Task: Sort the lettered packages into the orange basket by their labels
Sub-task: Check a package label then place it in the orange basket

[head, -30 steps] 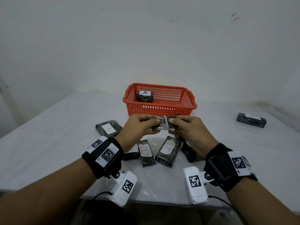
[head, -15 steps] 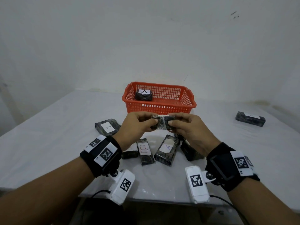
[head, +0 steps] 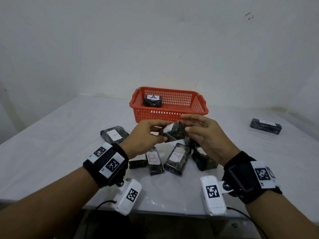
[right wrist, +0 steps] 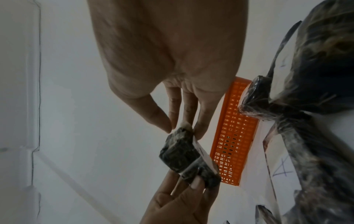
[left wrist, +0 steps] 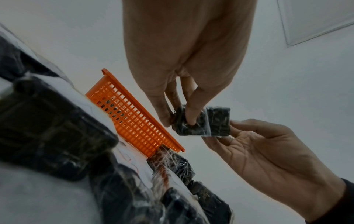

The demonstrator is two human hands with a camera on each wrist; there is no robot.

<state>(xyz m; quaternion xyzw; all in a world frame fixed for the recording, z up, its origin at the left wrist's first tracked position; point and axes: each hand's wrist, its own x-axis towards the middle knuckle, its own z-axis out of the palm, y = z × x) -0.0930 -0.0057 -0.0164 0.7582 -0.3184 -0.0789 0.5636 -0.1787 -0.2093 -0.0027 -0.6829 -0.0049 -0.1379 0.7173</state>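
A dark plastic-wrapped package (head: 174,133) with a white label on its left face hangs above the table in front of the orange basket (head: 203,111). My left hand (head: 162,131) pinches its left end between thumb and fingers. My right hand (head: 185,123) has nearly straight fingers, whose tips touch the right end. In the left wrist view the left hand (left wrist: 179,121) nips the package (left wrist: 201,122). In the right wrist view the right hand (right wrist: 184,131) touches the package (right wrist: 184,153). One package marked A (head: 152,100) lies in the basket's left end.
Below my hands lie several wrapped packages: one marked A (head: 114,135) to the left, one marked B (head: 153,160), another marked A (head: 177,157) and a dark one (head: 203,159). A lone package (head: 265,125) sits far right. The table's front edge (head: 172,213) is close.
The package has turned in my hands, so its white label now shows at the left end. My right fingers have straightened and loosened from their earlier grip.
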